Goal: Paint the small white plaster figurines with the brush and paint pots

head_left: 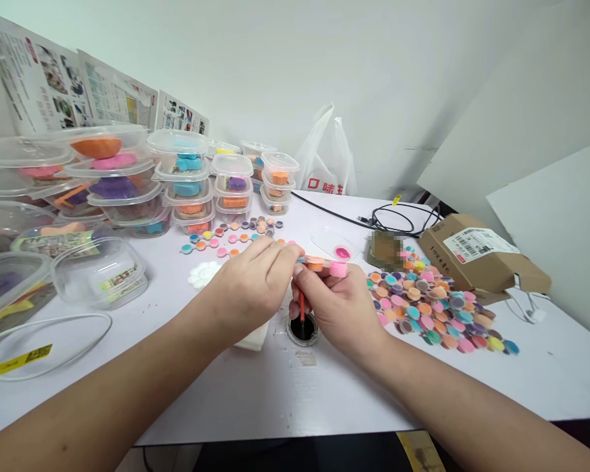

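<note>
We hold a short strip (324,264) of paint pots up over the table (216,406), between our two hands. Our right hand (344,311) is bent nearly closed, its thumb along the near side of the strip and the fingers behind. Our left hand (255,278) is curled in, fingertips together on the strip's left end; its thumb is hidden, so we cannot tell how hard it presses. An orange pot (315,265) and a pink pot (339,269) show beyond the fingers.

A red brush (302,303) slants down by our right hand, its lower end over or in the dark cup (303,330); we cannot tell whether the hand grips it or it leans there.

The step in hand, we judge, is working at the pot under our left fingertips, perhaps at its lid. The next move calls for a level strip, a firm right grip and small, careful pressure from the left, with the wrists clear of the cup. A white palette (204,275) lies left of our hands, a clear lid (332,239) with pink paint (343,252) lies behind them, and more pots (423,311) are heaped to the right.
</note>
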A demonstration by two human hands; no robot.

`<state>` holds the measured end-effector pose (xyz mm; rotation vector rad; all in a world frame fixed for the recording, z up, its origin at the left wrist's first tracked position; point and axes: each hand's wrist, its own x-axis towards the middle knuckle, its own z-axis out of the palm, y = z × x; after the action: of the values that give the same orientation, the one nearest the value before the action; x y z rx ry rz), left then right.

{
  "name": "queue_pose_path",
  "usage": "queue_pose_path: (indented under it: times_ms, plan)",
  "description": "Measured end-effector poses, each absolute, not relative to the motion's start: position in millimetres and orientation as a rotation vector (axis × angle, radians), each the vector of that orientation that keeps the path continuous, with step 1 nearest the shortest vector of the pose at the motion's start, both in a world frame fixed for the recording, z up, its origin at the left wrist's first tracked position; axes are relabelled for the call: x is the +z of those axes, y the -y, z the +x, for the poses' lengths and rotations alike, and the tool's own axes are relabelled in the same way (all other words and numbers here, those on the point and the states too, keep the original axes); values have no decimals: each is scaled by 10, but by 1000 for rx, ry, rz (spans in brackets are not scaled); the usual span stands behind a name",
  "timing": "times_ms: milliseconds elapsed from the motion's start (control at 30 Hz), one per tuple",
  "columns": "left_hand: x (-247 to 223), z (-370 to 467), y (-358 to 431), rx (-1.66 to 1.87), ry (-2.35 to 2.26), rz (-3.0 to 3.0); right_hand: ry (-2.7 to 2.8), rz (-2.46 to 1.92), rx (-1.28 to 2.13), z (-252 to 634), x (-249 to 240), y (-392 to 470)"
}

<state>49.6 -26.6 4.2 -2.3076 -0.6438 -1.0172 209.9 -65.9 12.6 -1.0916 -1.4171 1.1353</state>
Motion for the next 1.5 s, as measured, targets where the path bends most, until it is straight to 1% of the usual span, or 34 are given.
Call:
queue_pose_path:
  times_ms: [300,433,667,833,1133,1367,1500]
  plan:
    - [9,436,234,-1085,614,-2435,1471,-1142,1088,2101,102,685]
    - [-11,405,211,-1141,672,-2476,1547,-1142,988,2097,97,684]
    - [183,340,307,-1225,717,-2566,1761,-1110,889,2199,105,681]
    - [243,295,351,-1270,858,-2660,1806,-1038,844,2231,116,676]
    - [230,278,203,-1240,1425,-2960,1725,-1084,1200,2247,79,539]
    - [237,282,133,-1018,1641,-2995,1648,-1143,1554,2365,16,417]
    - [217,252,82,-900,1691,-2997,1679,-1250,1563,2451,58,383]
